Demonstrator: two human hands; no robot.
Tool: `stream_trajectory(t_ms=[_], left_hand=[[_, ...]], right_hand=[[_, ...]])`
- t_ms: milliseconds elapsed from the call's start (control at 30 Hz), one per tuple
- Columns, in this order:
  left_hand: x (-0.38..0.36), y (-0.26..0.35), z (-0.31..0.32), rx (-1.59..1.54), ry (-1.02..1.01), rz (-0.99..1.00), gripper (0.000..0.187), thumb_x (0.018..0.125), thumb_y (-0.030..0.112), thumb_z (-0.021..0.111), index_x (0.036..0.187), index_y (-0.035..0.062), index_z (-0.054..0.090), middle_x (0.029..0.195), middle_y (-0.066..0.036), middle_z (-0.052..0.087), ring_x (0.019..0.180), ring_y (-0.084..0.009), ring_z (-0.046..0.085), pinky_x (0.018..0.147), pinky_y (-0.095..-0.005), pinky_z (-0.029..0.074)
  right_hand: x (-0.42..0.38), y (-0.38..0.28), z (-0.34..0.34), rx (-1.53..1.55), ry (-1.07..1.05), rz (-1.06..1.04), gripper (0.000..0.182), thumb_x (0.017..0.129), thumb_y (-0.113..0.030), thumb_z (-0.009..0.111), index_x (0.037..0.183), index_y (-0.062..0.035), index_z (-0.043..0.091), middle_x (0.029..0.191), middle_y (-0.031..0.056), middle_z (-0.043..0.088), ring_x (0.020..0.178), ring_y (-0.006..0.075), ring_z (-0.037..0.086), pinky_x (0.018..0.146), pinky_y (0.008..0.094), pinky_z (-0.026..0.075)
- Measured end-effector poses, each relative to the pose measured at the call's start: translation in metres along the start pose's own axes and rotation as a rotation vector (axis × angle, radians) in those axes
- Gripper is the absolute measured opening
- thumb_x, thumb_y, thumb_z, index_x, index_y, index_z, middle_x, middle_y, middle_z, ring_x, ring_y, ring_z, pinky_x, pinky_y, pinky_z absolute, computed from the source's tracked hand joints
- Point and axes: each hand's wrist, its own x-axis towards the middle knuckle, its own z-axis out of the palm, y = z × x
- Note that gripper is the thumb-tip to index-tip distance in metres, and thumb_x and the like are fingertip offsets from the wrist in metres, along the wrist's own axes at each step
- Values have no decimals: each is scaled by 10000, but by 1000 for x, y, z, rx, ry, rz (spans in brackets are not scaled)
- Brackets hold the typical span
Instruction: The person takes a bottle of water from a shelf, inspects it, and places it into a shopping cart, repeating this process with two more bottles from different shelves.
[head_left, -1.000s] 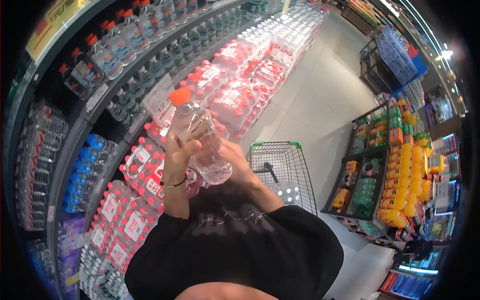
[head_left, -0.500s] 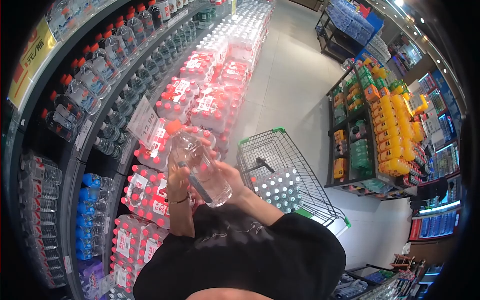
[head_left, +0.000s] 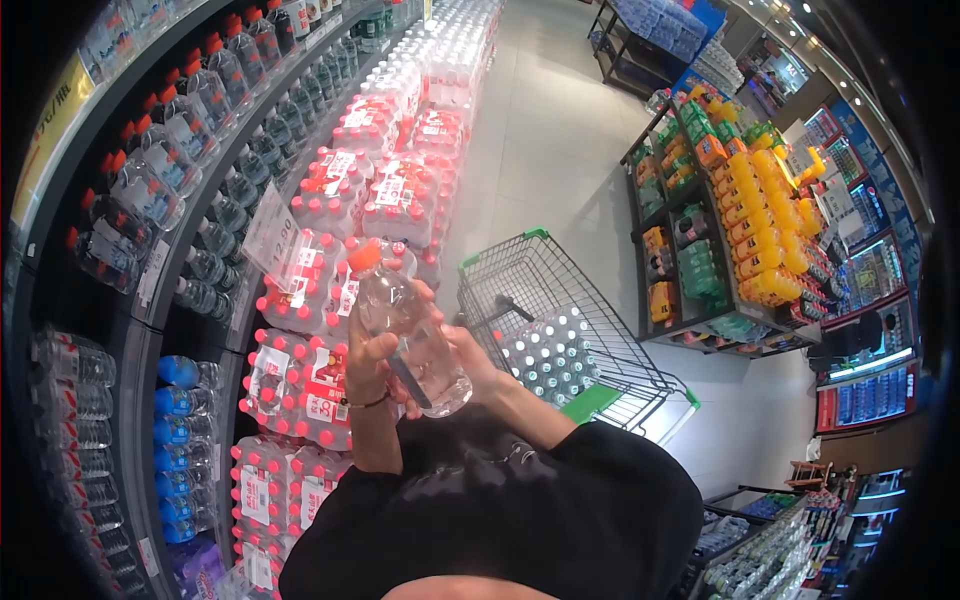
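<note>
A clear bottle with a red cap [head_left: 425, 355] is tilted in front of my chest, its cap toward the upper left. My left hand [head_left: 372, 350] is wrapped round its left side, with a dark bracelet at the wrist. On the other side my right hand [head_left: 465, 358] holds the bottle too, its fingers partly hidden behind it. Just beyond the bottle are shrink-wrapped packs of red-capped bottles [head_left: 400, 195] and a price sign [head_left: 272, 240].
A wire shopping cart [head_left: 620, 345] with a pack of white-capped bottles [head_left: 550, 355] stands to my right. Shelves of bottles [head_left: 160, 190] line the left. A rack of orange and green drinks [head_left: 765, 240] stands at the right, across the grey floor [head_left: 545, 150].
The view has shifted, so the shelves and drinks rack appear farther left. The bottle and both hands sit slightly farther right in view, with the grip kept.
</note>
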Motion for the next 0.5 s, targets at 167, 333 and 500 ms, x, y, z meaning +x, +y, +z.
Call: stream_trajectory(t_ms=[167,333,500], left_hand=[[8,4,4,20,-18,29,879,786,326,781,1432,-20,296,1138,-202,595,998,-284,669,848,-398,583],[14,3,10,29,-11,10,901,769,295,794,1449,-14,289,1163,-208,591,1007,-288,668,885,-401,569],[29,-5,11,-32,-69,-26,912,764,238,804,1466,-8,278,1215,-223,578,1057,-303,660,927,-416,557]], right_hand=[[2,-12,5,-104,1,-14,899,896,-699,501,1298,104,469,1084,218,649,905,302,697,777,423,597],[3,-10,-11,-33,-93,-49,908,874,-723,523,1311,69,464,1063,224,644,877,318,696,746,433,598],[-2,-22,-19,-63,-69,-83,893,876,-710,530,1329,55,449,1026,231,645,854,328,693,709,439,596]])
